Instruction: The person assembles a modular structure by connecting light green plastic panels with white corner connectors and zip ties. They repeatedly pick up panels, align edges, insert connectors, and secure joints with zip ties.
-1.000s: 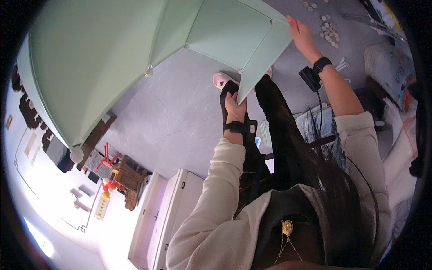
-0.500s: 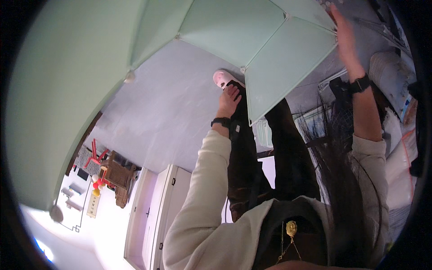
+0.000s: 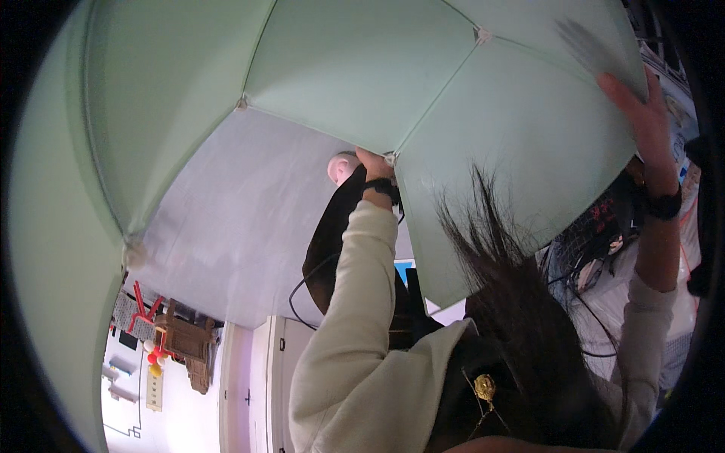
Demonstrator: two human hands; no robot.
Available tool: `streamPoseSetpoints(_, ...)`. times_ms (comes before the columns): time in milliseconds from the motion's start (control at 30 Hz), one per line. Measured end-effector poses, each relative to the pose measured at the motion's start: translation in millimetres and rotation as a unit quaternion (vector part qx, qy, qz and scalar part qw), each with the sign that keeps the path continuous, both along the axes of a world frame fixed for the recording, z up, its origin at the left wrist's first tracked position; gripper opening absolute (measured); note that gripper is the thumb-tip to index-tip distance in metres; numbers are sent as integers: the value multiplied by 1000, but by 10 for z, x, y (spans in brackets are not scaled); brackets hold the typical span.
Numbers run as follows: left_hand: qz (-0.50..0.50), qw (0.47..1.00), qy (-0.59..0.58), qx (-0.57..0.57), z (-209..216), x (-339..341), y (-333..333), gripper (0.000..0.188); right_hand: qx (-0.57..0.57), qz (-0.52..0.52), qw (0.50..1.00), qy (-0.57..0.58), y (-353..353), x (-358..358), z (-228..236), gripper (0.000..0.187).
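Large pale green panels [image 3: 362, 64] joined at their corners by small white connectors [image 3: 483, 35] form a boxy structure that fills the upper part of the view. My left hand [image 3: 375, 164] is closed on the edge of a panel beside a connector [image 3: 390, 158], its fingertips hidden behind the panel. Over on the right, my right hand [image 3: 648, 124] lies against the outer panel near its edge, thumb and fingers apart. A grey blurred finger-like shape shows on the panel next to it.
A pink shoe [image 3: 343, 167] stands on the grey floor [image 3: 234, 204] below. White doors [image 3: 264, 377] and a brown wooden chair [image 3: 187, 340] are at the lower left. Clear plastic-wrapped goods [image 3: 680, 294] lie at the right. Dark hair [image 3: 521, 302] hangs before the near panel.
The panels have shifted down and nearer to me. My left hand has come to a panel corner from beside my leg. My right hand has moved right and down along the panel.
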State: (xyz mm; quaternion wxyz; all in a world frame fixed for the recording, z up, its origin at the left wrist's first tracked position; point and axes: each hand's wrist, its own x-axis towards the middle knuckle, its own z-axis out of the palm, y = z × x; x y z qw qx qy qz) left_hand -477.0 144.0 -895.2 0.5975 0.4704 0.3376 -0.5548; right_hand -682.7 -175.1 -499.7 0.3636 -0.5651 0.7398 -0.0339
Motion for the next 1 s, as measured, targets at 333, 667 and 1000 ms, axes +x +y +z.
streamPoseSetpoints(333, 18, 1000, 5, 10, 99, -61, 64, 47, 60, -11, 994, -92, -4, -90, 43, 46)
streamPoseSetpoints(667, -32, 999, 37, 4, 141, -8, -31, 47, 79, 24, 980, -182, -36, -23, 36, 42)
streamPoseSetpoints(1000, -271, 929, -59, 243, 1310, 338, 21, 52, -99, 31, 955, -279, -74, -43, 189, 50)
